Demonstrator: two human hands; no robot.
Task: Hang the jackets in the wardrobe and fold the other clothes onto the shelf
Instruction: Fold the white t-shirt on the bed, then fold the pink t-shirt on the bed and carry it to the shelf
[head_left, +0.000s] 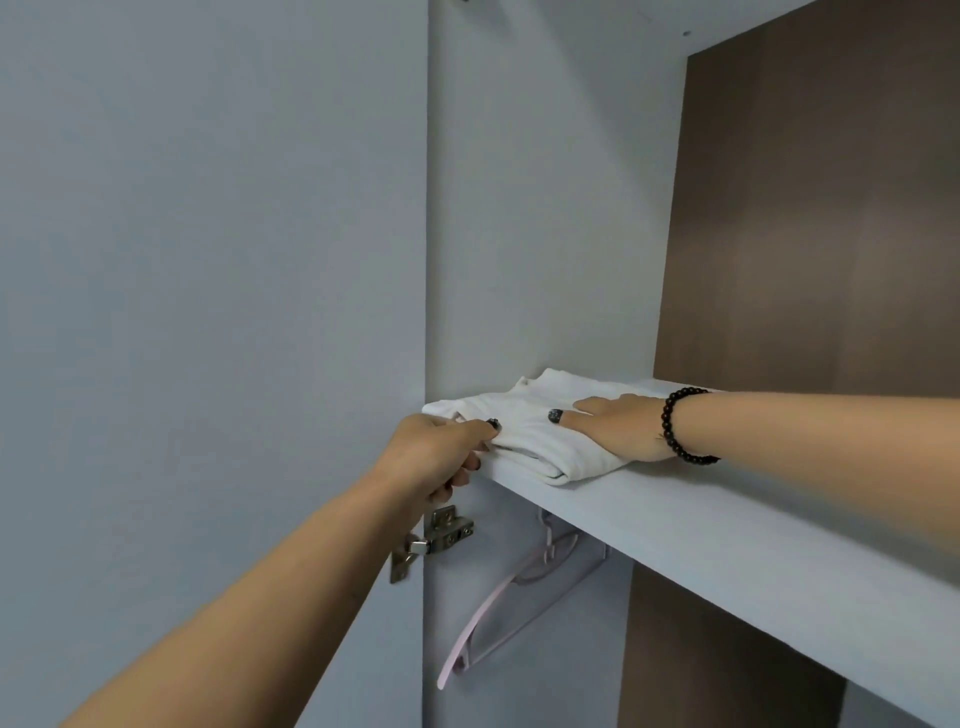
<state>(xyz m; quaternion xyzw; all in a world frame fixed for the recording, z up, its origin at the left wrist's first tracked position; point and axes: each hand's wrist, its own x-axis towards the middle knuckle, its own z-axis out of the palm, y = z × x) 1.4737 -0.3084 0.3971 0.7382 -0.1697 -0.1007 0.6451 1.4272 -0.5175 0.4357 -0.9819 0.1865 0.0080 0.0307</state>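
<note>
Left hand (441, 447) pinches the folded white garment (540, 436) on the shelf (727, 525) — right hand (618, 426) presses it flat.

— Where's the folded garment (535, 431)?
— On the shelf (727, 525), at its left end by the front edge.
— And the hands?
— Left hand (441, 452) at the garment's left edge, right hand (618, 423) on top.
— Below?
— A hanger (498, 613) under the shelf, right of the door hinge (436, 535).
</note>
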